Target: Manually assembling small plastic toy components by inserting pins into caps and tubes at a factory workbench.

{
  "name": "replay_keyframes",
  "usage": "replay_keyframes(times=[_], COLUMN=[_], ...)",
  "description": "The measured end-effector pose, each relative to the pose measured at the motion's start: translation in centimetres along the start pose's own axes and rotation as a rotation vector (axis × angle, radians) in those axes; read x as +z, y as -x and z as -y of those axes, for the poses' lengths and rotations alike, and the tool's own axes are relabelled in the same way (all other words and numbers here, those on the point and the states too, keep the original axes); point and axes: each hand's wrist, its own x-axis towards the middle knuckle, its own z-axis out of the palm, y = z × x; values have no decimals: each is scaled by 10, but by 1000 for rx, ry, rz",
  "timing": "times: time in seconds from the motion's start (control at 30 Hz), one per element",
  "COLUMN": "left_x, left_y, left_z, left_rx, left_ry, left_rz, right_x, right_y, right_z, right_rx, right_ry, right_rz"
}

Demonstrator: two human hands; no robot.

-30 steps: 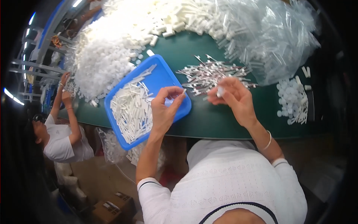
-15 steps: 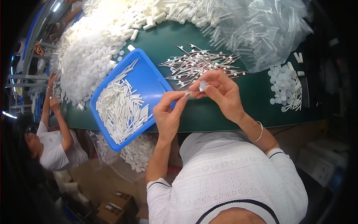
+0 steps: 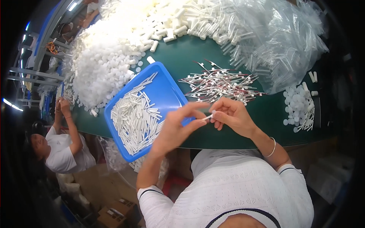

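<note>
Over the near edge of the green table, my two hands meet at a short white stick point(image 3: 208, 117). My left hand point(image 3: 175, 127) has thumb and fingertips at the stick's left end, its fingers slightly blurred. Facing it, my right hand point(image 3: 236, 118) pinches a small whitish disc point(image 3: 213, 112) at the stick's other end; the fingers partly hide how the two pieces join. Just beyond my hands lies a pile of thin wired sticks point(image 3: 222, 83) with small white tabs. Left of them, a blue tray point(image 3: 172, 84) holds many white sticks point(image 3: 133, 121).
Heaped white discs point(image 3: 102, 64) and cylinders point(image 3: 167, 32) line the far left. Clear tubes in a plastic bag point(image 3: 281, 49) fill the far right. A smaller pile of discs point(image 3: 294, 104) lies at right. Another person point(image 3: 68, 146) works at the left end.
My left hand has shifted and its fingers have spread from a tight pinch. The right still pinches the disc. The whole view has shifted, with the table now lower and further right.
</note>
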Motion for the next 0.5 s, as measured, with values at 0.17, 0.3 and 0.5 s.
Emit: replay_keyframes(times=[0.17, 0.3, 0.5], left_x=[-124, -153, -84], left_y=[-106, -148, -120], left_z=[55, 115, 66], left_rx=[-189, -427, 119], left_ry=[-978, -1346, -721], left_rz=[-433, -343, -534], right_x=[-11, -1, -31], right_y=[-8, -3, 19], right_z=[-11, -11, 1], right_rx=[-184, -215, -214], right_ry=[-146, -121, -117], right_rz=[-57, -50, -185])
